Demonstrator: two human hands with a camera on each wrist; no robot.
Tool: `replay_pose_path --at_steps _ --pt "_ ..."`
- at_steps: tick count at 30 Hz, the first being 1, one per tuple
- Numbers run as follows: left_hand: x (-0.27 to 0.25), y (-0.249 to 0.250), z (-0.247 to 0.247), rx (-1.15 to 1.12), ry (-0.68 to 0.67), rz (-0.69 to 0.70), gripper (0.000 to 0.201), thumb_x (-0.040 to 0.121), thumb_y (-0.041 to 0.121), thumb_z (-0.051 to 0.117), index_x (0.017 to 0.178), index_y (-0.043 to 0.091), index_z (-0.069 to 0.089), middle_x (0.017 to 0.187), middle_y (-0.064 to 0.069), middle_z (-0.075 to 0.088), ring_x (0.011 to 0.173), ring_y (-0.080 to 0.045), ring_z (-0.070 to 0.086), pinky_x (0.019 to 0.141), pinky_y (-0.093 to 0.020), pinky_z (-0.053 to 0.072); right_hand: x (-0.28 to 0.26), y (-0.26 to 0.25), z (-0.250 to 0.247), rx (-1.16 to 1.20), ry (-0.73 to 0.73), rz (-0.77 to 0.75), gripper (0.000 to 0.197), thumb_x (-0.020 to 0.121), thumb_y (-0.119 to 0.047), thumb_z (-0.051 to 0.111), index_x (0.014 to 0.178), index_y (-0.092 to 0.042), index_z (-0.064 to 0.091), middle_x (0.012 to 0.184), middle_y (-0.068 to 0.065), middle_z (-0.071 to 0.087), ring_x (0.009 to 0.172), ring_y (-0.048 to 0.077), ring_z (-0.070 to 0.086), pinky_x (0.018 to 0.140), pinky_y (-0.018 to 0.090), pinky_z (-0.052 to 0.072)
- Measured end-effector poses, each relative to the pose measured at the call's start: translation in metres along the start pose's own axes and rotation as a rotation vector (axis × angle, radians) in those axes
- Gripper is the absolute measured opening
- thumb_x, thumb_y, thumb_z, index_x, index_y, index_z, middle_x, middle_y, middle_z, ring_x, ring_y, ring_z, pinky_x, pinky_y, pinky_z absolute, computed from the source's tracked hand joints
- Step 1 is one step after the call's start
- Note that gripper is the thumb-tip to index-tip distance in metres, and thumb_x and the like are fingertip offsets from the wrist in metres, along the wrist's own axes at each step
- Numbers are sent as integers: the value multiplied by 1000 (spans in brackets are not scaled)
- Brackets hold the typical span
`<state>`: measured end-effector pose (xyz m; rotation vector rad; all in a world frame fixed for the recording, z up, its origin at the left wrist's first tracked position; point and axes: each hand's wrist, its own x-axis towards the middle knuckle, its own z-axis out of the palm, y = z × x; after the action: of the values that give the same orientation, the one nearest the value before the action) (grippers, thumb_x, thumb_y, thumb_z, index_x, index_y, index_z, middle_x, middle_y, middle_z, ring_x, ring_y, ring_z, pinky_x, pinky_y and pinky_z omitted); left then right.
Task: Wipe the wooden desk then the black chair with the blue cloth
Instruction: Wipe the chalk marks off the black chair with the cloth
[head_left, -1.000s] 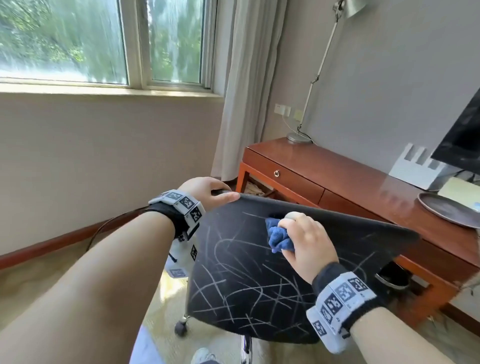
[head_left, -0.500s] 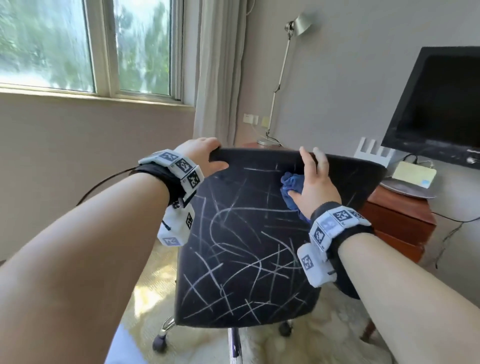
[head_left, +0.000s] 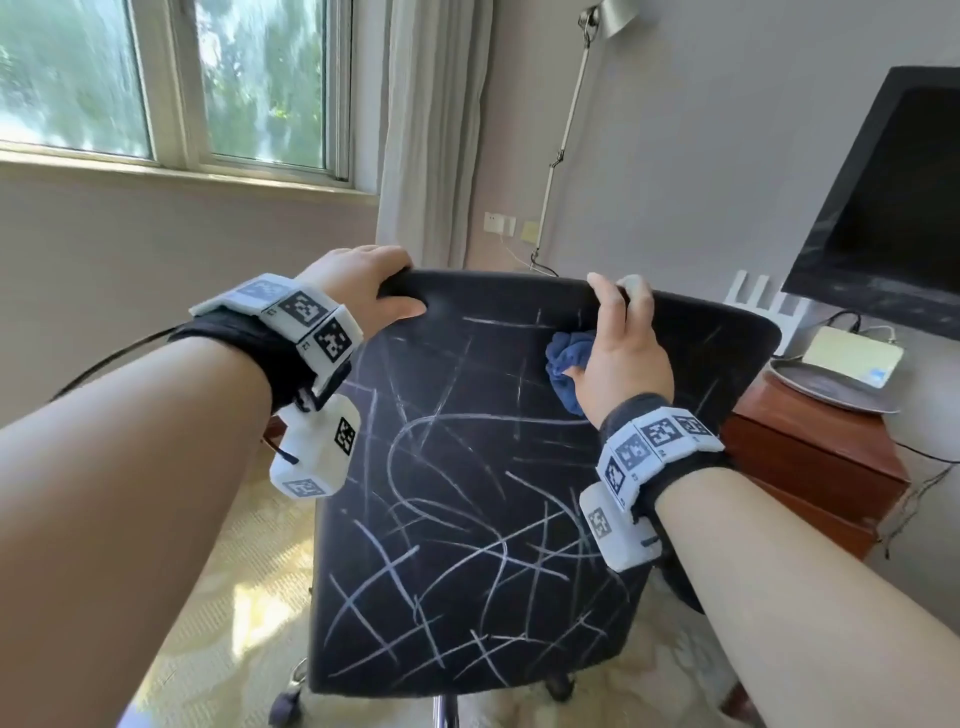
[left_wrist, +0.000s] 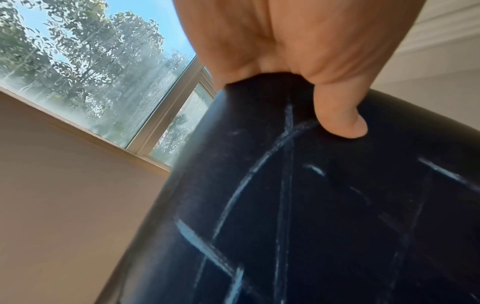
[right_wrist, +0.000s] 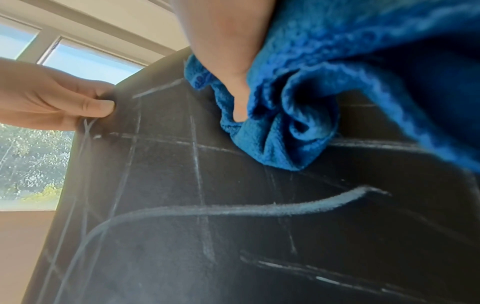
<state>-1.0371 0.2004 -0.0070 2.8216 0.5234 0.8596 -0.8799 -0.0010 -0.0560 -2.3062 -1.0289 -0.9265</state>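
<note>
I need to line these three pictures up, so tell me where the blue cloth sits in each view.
Head: blue cloth bunched under the right hand, upper right of the black chair back.
Left wrist: not in it.
Right wrist: fills the upper right, pressed against the chair back.
Shared landmark: the left hand gripping the chair's top edge.

A: Where could a hand pass on the chair back (head_left: 467, 519)?

B: Its lower and middle face lies open. The left hand (head_left: 363, 291) blocks the top left corner; the right hand (head_left: 623, 353) and bunched cloth (head_left: 563, 369) block the top right.

A: Beyond it?

B: The desk (head_left: 810, 467) stands just beside the right edge, bearing a tray (head_left: 810, 384) and a monitor (head_left: 883, 208).
</note>
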Motion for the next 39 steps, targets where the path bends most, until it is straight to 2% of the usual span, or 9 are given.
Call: replay_pose_path --at_steps 5,14,19,23,28,31,32,36,39 --pt "6 0 8 2 7 9 17 91 30 57 93 18 44 92 -1 44 85 -20 40 73 -29 28 3 12 16 72 88 -81 92 61 2 76 129 -26 21 138 18 35 76 34 59 56 34 48" --pt "39 12 46 29 -81 6 26 91 34 56 103 11 51 105 -6 54 99 -28 49 82 -34 38 20 45 33 17 47 -37 88 67 -5 77 130 -26 20 141 17 30 75 33 56 60 35 45" --pt "74 -10 62 36 -54 11 28 91 32 57 105 9 53 102 -9 55 97 -30 50 78 -33 35 45 54 64 10 106 -55 90 63 -3 78 134 -25 27 141 14 32 82 30 59 66 39 55" --pt "81 -20 69 25 -18 57 31 90 36 56 108 11 54 98 -2 53 97 -27 50 80 -34 37 39 63 74 122 181 -107 93 59 0 82 139 -17 38 147 18 29 110 30 55 80 40 55" --pt "69 -23 72 169 32 223 58 91 46 38 146 38 21 134 -2 46 125 -29 40 106 -44 29 29 55 55 363 609 -207 54 65 1 69 108 -12 40 130 25 31 106 19 46 85 25 47" --pt "68 -14 79 277 68 371 69 88 39 48 144 40 9 137 -6 46 123 -33 44 100 -52 35 49 38 50 365 855 -259 35 74 -18 68 99 -9 45 125 -5 38 107 8 46 90 22 42" --pt "69 -11 80 295 87 382 70 87 38 52 143 39 11 133 -6 49 118 -34 49 96 -53 39 51 31 60 328 784 -275 35 73 -25 68 99 -12 48 126 -12 37 112 6 44 94 23 39" --pt "65 -6 80 295 124 360 74 78 43 57 143 36 21 115 -6 58 100 -35 57 85 -50 45 12 30 136 -170 275 -345 69 71 -47 66 129 -25 38 144 17 20 131 39 22 111 52 16" --pt "62 -10 84 313 148 354 77 75 49 55 142 37 21 113 -5 57 98 -33 56 86 -48 45 3 38 149 -216 256 -402 65 79 -50 42 137 -22 32 148 20 13 130 40 22 113 49 8"
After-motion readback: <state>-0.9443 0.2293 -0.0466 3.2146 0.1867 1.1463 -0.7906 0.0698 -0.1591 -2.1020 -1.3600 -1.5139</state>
